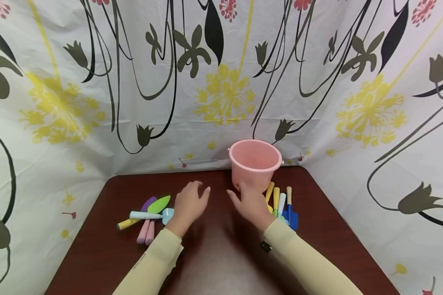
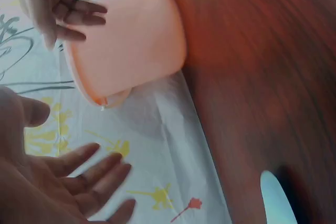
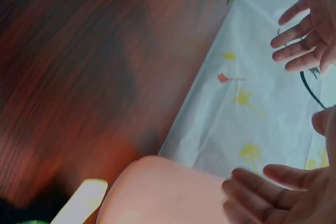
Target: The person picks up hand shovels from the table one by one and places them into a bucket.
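A pink bucket (image 1: 248, 177) stands upright at the back of the dark wooden table. My right hand (image 1: 251, 204) is just in front of it, fingers loosely extended and overlapping its lower wall in the head view. Over the middle-left of the table is my left hand (image 1: 188, 205), its fingers spread and nothing in its grasp. Both wrist views show empty palms, with the bucket (image 2: 131, 40) beyond the left hand (image 2: 73, 184) and the bucket's side (image 3: 157, 195) below the right hand (image 3: 275, 195).
Left of the left hand lies a pile of toy tools, among them a light-blue shovel (image 1: 147, 215), a green piece (image 1: 158, 204) and pink handles (image 1: 144, 232). Several more, including a blue shovel (image 1: 292, 219), lie right of the bucket. A flowered curtain (image 1: 162, 139) surrounds the table.
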Tool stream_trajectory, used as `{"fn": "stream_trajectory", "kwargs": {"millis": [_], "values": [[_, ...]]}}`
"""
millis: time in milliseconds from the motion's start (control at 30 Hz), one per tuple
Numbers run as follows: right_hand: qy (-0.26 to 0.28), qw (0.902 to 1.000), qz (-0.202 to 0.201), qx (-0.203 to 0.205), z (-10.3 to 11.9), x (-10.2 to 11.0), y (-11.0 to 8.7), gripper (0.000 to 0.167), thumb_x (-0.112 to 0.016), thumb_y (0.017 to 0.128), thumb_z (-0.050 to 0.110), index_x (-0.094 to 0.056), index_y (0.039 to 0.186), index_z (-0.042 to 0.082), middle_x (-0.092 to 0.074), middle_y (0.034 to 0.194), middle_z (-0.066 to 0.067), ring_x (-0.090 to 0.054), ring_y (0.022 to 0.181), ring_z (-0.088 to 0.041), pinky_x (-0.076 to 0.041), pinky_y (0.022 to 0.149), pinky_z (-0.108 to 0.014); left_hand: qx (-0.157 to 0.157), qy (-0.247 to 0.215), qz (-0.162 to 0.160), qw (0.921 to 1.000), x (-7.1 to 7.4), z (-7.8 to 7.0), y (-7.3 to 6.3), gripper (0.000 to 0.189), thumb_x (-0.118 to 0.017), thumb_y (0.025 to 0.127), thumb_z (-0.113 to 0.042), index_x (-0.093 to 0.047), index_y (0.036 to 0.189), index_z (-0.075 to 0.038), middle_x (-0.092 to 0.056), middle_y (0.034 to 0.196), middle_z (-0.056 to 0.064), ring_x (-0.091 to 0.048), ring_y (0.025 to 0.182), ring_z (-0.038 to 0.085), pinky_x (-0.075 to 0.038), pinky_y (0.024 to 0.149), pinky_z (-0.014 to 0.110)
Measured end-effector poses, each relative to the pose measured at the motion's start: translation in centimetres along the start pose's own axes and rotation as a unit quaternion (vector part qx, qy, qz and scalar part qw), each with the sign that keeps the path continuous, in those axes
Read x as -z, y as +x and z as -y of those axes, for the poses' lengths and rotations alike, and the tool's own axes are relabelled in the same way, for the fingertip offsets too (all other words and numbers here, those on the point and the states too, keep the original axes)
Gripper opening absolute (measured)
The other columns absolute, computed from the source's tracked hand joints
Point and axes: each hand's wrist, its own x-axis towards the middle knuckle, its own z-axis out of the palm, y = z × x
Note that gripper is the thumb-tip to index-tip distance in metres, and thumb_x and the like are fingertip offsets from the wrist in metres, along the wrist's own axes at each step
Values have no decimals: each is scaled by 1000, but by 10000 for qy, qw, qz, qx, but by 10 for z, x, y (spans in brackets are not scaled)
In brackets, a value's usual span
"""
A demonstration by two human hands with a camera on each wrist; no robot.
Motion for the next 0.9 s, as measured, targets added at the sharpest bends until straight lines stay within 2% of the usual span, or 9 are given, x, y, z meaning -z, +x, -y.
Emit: {"fn": "stream_trajectory", "kwargs": {"millis": [67,200,333,467,633,733,800,900], "values": [[337,9991,-251,-24,-5,9,0,32,-72,109,41,-64,123,13,-65,95,-6,-65,73,-21,-60,69,-43,173,-631,-9,9979,1,-3,5,46,-60,113,-46,-70,139,-9,-73,131,10,-70,118,33,-56,100,58],[762,9946,-623,-318,-22,36,0,20,-71,110,34,-69,115,15,-67,90,1,-60,68,-16,-54,64,-39,545,-1738,57,9833,-2,-10,17,36,-60,114,-45,-73,130,-16,-74,116,4,-69,102,27,-58,90,51],[1162,9852,-947,-833,-47,60,6,23,-65,113,35,-74,111,14,-74,88,-3,-63,66,-18,-54,60,-35,746,-2208,29,9725,-8,-14,33,36,-59,114,-45,-74,125,-14,-74,106,5,-67,93,26,-56,85,48],[1484,9717,-1238,-1355,-73,81,15,32,-61,115,35,-75,111,6,-74,89,-12,-63,64,-24,-52,55,-33,793,-2565,8,9633,-15,-20,53,35,-59,114,-42,-75,118,-11,-76,104,5,-71,94,24,-58,83,46],[1585,9598,-1345,-1888,-104,98,33,44,-55,116,44,-72,118,3,-72,97,-15,-65,76,-27,-54,63,-36,912,-3221,111,9422,-24,-38,80,32,-59,112,-34,-74,115,-6,-76,110,14,-76,103,29,-61,92,45],[1511,9571,-1286,-2113,-123,100,48,50,-52,115,48,-70,122,2,-69,102,-15,-63,84,-29,-53,71,-40,1034,-3494,232,9310,-30,-49,92,31,-56,111,-28,-72,119,-2,-74,116,21,-76,107,33,-60,97,45],[1462,9542,-1231,-2300,-135,101,57,49,-50,114,47,-69,122,3,-67,105,-15,-62,89,-30,-52,76,-41,1147,-3593,296,9257,-36,-55,98,32,-55,110,-26,-71,122,-2,-73,118,21,-76,109,34,-59,99,46],[1352,9545,-1234,-2356,-148,103,73,39,-51,112,36,-68,118,1,-66,106,-18,-61,95,-34,-51,82,-42,1317,-3722,320,9182,-43,-60,105,35,-53,108,-25,-68,127,0,-71,121,21,-73,114,36,-57,102,49]]}}
